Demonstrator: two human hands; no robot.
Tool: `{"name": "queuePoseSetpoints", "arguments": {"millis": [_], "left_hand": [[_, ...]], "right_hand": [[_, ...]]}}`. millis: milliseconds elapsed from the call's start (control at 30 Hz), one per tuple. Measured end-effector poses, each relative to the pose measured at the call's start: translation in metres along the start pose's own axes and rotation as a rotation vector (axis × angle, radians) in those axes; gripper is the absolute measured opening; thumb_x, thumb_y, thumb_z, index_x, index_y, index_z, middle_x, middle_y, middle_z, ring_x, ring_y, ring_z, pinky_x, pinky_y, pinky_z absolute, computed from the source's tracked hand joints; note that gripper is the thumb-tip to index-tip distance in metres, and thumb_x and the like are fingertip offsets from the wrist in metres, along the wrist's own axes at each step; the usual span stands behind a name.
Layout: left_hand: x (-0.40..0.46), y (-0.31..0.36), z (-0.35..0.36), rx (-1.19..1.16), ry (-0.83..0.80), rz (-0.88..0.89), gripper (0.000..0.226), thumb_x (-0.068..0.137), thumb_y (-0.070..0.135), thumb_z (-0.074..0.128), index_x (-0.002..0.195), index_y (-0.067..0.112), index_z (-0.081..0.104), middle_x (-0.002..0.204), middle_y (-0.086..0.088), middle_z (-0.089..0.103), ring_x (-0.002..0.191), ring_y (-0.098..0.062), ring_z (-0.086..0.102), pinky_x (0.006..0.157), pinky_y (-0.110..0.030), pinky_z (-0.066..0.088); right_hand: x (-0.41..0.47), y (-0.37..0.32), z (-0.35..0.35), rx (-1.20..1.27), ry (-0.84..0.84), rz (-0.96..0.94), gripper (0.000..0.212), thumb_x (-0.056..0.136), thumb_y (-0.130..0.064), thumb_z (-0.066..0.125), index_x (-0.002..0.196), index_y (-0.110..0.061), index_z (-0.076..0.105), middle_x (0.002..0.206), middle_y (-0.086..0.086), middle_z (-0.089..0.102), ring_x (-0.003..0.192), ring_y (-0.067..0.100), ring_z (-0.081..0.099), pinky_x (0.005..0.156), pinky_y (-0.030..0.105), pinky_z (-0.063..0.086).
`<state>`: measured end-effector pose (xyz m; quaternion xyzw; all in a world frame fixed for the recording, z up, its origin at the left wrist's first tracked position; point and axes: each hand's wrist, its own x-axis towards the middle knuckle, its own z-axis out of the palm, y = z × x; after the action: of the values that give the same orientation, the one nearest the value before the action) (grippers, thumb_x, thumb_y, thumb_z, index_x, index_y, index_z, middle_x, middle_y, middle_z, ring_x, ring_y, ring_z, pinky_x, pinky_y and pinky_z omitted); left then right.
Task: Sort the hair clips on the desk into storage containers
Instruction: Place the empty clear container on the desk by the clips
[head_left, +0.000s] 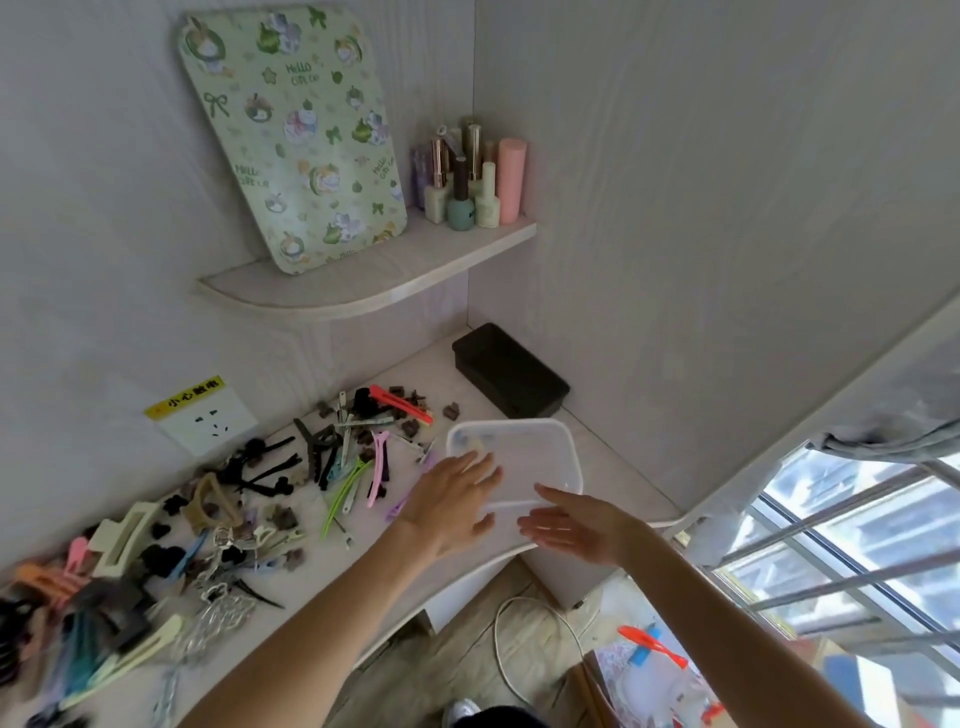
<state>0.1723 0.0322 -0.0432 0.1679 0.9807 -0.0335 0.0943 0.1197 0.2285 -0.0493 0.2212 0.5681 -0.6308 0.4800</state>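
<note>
**Both hands spread at the clear container**

The far-left clips blur together and run off the frame edge, so single pieces there cannot be told apart. The clear container on the surface holds one small pale item, too indistinct to identify. The black box behind it faces away; its contents are hidden. The left hand, fingers straight, lies over the container's near-left rim, holding nothing. The right hand, flat and spread, reaches at its near edge, also holding nothing. The hair clips lie scattered left of the container.
</note>
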Motion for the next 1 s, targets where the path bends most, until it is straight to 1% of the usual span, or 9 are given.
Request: {"name": "queuePoseSetpoints", "arguments": {"millis": [133, 233, 367, 500, 600, 700, 800, 900, 1000], "left_hand": [[0.008, 0.001, -0.007, 0.222, -0.057, 0.018, 0.062, 0.096, 0.036, 0.045, 0.146, 0.006, 0.023, 0.153, -0.014, 0.024, 0.139, -0.029, 0.028, 0.115, -0.042, 0.025], [0.017, 0.022, -0.017, 0.434, -0.043, 0.103, 0.031, 0.094, 0.012, 0.050, 0.122, -0.002, 0.050, 0.121, -0.015, 0.059, 0.111, -0.026, 0.058, 0.093, -0.034, 0.046], [0.013, 0.033, -0.021, 0.552, -0.144, 0.168, 0.009, 0.088, 0.012, 0.059, 0.095, 0.009, 0.064, 0.087, 0.001, 0.071, 0.084, -0.011, 0.068, 0.072, -0.020, 0.052], [0.007, 0.008, -0.005, 0.226, -0.016, 0.070, 0.053, 0.084, 0.001, 0.059, 0.134, 0.000, 0.045, 0.137, -0.015, 0.050, 0.120, -0.021, 0.055, 0.094, -0.032, 0.050], [-0.003, -0.012, -0.006, 0.068, -0.086, 0.140, 0.077, 0.082, -0.016, 0.049, 0.148, 0.011, 0.018, 0.157, -0.005, 0.013, 0.144, -0.017, 0.019, 0.116, -0.037, 0.023], [0.000, -0.024, -0.008, 0.081, -0.002, 0.148, 0.075, 0.086, -0.009, 0.051, 0.147, 0.023, 0.023, 0.158, 0.003, 0.009, 0.146, -0.014, 0.006, 0.118, -0.036, 0.004], [0.003, -0.030, -0.009, 0.050, 0.102, 0.077, 0.071, 0.088, 0.000, 0.055, 0.146, 0.029, 0.025, 0.158, 0.001, 0.006, 0.146, -0.018, 0.006, 0.120, -0.042, 0.003], [-0.003, -0.018, -0.003, -0.219, 0.267, -0.113, 0.058, 0.089, 0.012, 0.058, 0.141, 0.025, 0.036, 0.148, 0.001, 0.035, 0.134, -0.017, 0.036, 0.115, -0.037, 0.025], [-0.012, 0.005, -0.007, -0.366, 0.224, -0.253, 0.026, 0.097, 0.031, 0.043, 0.120, 0.023, 0.052, 0.111, 0.004, 0.062, 0.092, -0.010, 0.061, 0.086, -0.028, 0.050]], "right_hand": [[0.006, 0.014, 0.010, 0.021, 0.045, -0.095, 0.034, 0.088, -0.032, 0.060, 0.101, -0.001, 0.063, 0.087, 0.011, 0.074, 0.076, 0.020, 0.070, 0.064, 0.026, 0.057], [0.009, 0.024, 0.021, 0.004, 0.140, -0.183, 0.035, 0.092, -0.037, 0.052, 0.094, -0.004, 0.065, 0.084, 0.007, 0.070, 0.072, 0.017, 0.065, 0.057, 0.023, 0.050], [0.007, 0.025, 0.028, -0.048, 0.244, -0.209, 0.034, 0.091, -0.039, 0.055, 0.080, -0.008, 0.065, 0.075, 0.007, 0.069, 0.063, 0.017, 0.064, 0.048, 0.020, 0.047], [0.000, 0.014, 0.003, -0.393, 0.484, -0.292, 0.045, 0.076, -0.049, 0.066, 0.071, -0.006, 0.054, 0.067, 0.009, 0.057, 0.053, 0.016, 0.053, 0.049, 0.022, 0.043], [0.002, -0.006, -0.015, -0.832, 0.673, -0.543, 0.050, 0.080, -0.049, 0.063, 0.106, -0.008, 0.048, 0.101, 0.008, 0.052, 0.087, 0.020, 0.053, 0.076, 0.031, 0.044], [0.007, -0.033, 0.002, -1.174, 0.328, -0.579, 0.046, 0.093, -0.039, 0.049, 0.132, -0.015, 0.041, 0.119, 0.002, 0.048, 0.115, 0.022, 0.051, 0.096, 0.033, 0.044], [0.012, -0.048, 0.004, -1.247, 0.195, -0.390, 0.042, 0.095, -0.029, 0.048, 0.135, -0.017, 0.041, 0.126, 0.007, 0.055, 0.111, 0.022, 0.057, 0.095, 0.033, 0.046], [-0.003, -0.045, -0.014, -0.999, 0.030, -0.098, 0.042, 0.094, -0.023, 0.053, 0.135, -0.019, 0.042, 0.122, 0.006, 0.061, 0.100, 0.022, 0.065, 0.086, 0.032, 0.054], [-0.014, -0.033, -0.032, -0.682, 0.030, -0.042, 0.035, 0.093, -0.017, 0.054, 0.127, -0.009, 0.048, 0.110, 0.010, 0.062, 0.095, 0.027, 0.066, 0.081, 0.035, 0.057]]}}
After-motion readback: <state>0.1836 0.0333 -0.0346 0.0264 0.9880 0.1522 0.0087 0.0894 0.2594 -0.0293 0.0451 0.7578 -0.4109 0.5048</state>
